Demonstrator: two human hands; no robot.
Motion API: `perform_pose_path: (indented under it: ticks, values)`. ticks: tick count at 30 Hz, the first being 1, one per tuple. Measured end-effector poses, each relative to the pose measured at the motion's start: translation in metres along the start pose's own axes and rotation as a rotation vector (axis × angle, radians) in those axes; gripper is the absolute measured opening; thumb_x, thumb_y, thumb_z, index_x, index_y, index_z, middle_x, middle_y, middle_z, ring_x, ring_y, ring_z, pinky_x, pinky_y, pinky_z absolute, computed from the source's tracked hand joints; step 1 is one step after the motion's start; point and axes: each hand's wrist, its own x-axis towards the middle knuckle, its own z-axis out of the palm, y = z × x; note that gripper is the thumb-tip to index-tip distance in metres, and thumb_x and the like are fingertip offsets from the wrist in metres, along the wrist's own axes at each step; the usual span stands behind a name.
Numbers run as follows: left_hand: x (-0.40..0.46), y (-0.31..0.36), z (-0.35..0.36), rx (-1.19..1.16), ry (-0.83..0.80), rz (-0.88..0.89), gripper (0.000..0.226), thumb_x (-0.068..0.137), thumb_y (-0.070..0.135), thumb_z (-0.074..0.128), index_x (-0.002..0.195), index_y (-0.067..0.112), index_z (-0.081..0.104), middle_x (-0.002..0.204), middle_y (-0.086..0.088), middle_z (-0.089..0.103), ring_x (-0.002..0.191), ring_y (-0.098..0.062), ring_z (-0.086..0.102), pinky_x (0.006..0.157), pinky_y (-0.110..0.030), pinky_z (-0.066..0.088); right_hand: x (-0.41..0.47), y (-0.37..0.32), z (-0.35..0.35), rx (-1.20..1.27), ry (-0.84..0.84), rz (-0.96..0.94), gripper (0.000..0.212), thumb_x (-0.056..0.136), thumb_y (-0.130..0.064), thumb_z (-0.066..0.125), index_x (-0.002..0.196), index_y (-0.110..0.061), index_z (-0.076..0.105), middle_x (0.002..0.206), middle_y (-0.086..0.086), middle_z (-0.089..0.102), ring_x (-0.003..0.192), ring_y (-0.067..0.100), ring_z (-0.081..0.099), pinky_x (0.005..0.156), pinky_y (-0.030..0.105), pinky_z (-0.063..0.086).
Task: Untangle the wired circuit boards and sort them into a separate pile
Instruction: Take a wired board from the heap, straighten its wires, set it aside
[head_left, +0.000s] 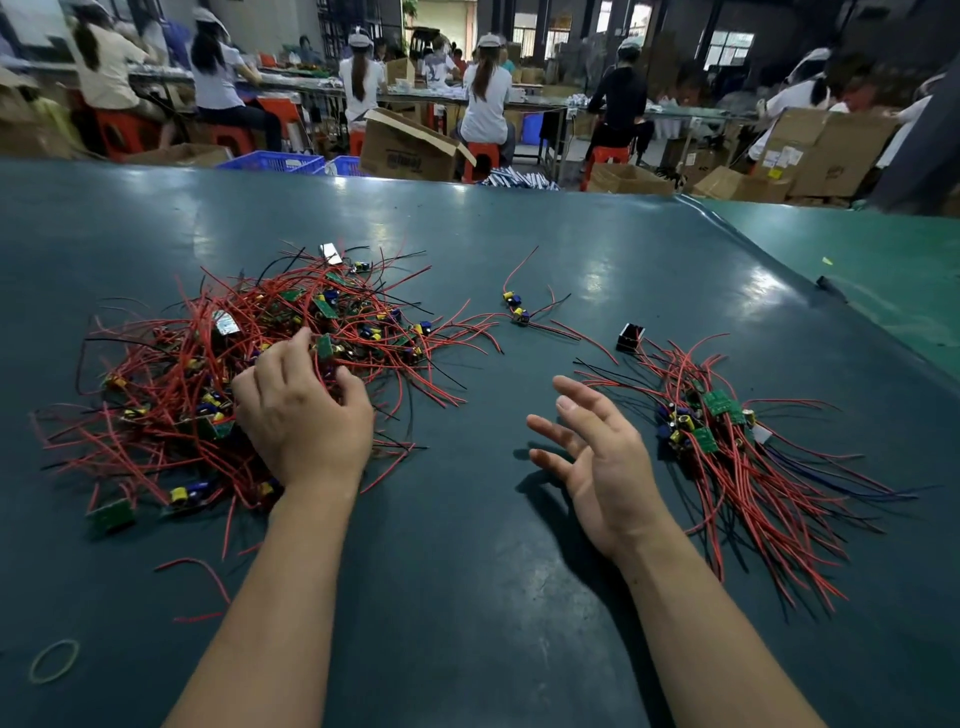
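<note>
Rubber band (54, 660) lies at the lower left of the frame on the dark green table (467, 571). Above it, filling the left half, spreads the tangled heap (208, 374) of small green circuit boards and red and black wires. The left hand (301, 410) rests palm down on the near right part of that heap, its fingers curled into the wires; a green board (325, 346) stands just at its fingertips, but whether the fingers actually grip it cannot be told. Past the heap, upper centre, two loose boards (515, 307) lie apart from both piles. The right hand (597, 457) hovers open at centre right, palm turned inward, fingers spread and holding nothing. Just right of it lies the sorted pile (727, 447), its wires trailing toward the lower right, with a small black component (630, 338) at its upper end.
</note>
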Motion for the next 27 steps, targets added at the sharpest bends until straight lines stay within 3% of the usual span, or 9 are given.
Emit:
perform_pose_path:
  ticks: [3,6,10,11,15,18,20,24,27]
  values:
    - [0.0,-0.003,0.012,0.155,-0.196,0.017,0.045,0.092,0.036,0.056,0.134,0.02,0.056,0.147,0.0,0.047,0.13,-0.028,0.035,0.101,-0.045,0.027,-0.001,0.0,0.001,-0.029,-0.013,-0.006,0.02,0.095,-0.011,0.057,0.109,-0.022,0.066,0.117,0.007,0.06,0.1,0.021,0.065,0.06,0.025,0.053]
    - [0.0,-0.004,0.016,0.162,-0.191,0.0,0.035,0.092,0.037,0.057,0.124,0.023,0.064,0.146,0.004,0.049,0.127,-0.026,0.035,0.099,-0.045,0.025,-0.002,0.0,0.002,-0.031,-0.019,-0.009,0.02,0.094,-0.01,0.058,0.108,-0.021,0.067,0.118,0.008,0.059,0.098,0.021,0.065,0.06,0.024,0.053]
    - [0.003,-0.002,0.017,0.247,-0.282,0.056,0.071,0.082,0.012,0.054,0.148,0.029,0.034,0.16,0.006,0.024,0.129,-0.026,0.027,0.099,-0.048,0.023,-0.004,0.0,0.002,-0.047,-0.03,-0.012,0.019,0.094,-0.01,0.058,0.107,-0.02,0.068,0.114,0.009,0.06,0.096,0.02,0.065,0.06,0.024,0.053]
    - [0.004,-0.001,0.018,0.284,-0.313,0.072,0.071,0.081,0.012,0.052,0.148,0.03,0.036,0.16,0.007,0.025,0.129,-0.025,0.027,0.099,-0.047,0.023,-0.004,0.0,0.002,-0.047,-0.03,-0.011,0.019,0.094,-0.01,0.058,0.106,-0.02,0.068,0.113,0.009,0.06,0.095,0.02,0.065,0.06,0.024,0.053]
    - [0.009,-0.002,0.018,0.311,-0.344,0.05,0.033,0.093,0.029,0.047,0.121,0.031,0.065,0.142,0.011,0.051,0.124,-0.023,0.034,0.1,-0.046,0.022,-0.003,-0.001,0.001,-0.052,-0.026,-0.009,0.018,0.095,-0.008,0.057,0.106,-0.016,0.068,0.104,0.009,0.06,0.094,0.021,0.064,0.061,0.025,0.053]
    - [0.022,-0.001,0.015,0.336,-0.286,0.091,0.014,0.09,0.037,0.061,0.099,0.03,0.069,0.112,0.002,0.066,0.115,-0.027,0.043,0.094,-0.047,0.026,-0.003,-0.001,0.001,-0.05,-0.018,-0.01,0.017,0.095,-0.008,0.056,0.105,-0.015,0.068,0.099,0.007,0.061,0.093,0.021,0.063,0.06,0.025,0.053]
    - [0.03,0.002,0.014,0.401,-0.234,0.142,0.015,0.085,0.03,0.069,0.099,0.028,0.068,0.1,-0.002,0.067,0.109,-0.03,0.047,0.091,-0.045,0.03,-0.003,-0.001,0.001,-0.044,-0.018,-0.008,0.017,0.095,-0.007,0.056,0.104,-0.015,0.068,0.098,0.007,0.061,0.092,0.021,0.064,0.059,0.026,0.054]
    - [0.029,0.004,0.017,0.564,-0.369,0.272,0.032,0.087,0.041,0.064,0.112,0.021,0.063,0.112,-0.008,0.063,0.111,-0.031,0.05,0.092,-0.044,0.038,-0.001,-0.001,0.002,-0.032,-0.013,0.002,0.016,0.095,-0.008,0.057,0.103,-0.015,0.068,0.098,0.006,0.062,0.091,0.021,0.064,0.059,0.026,0.054]
    - [0.03,0.005,0.011,0.543,-0.355,0.27,0.022,0.09,0.029,0.061,0.112,0.026,0.065,0.104,-0.006,0.067,0.111,-0.03,0.049,0.092,-0.044,0.036,0.001,-0.001,0.001,-0.019,-0.004,0.006,0.015,0.094,-0.008,0.057,0.101,-0.015,0.069,0.098,0.005,0.064,0.089,0.021,0.065,0.057,0.026,0.053]
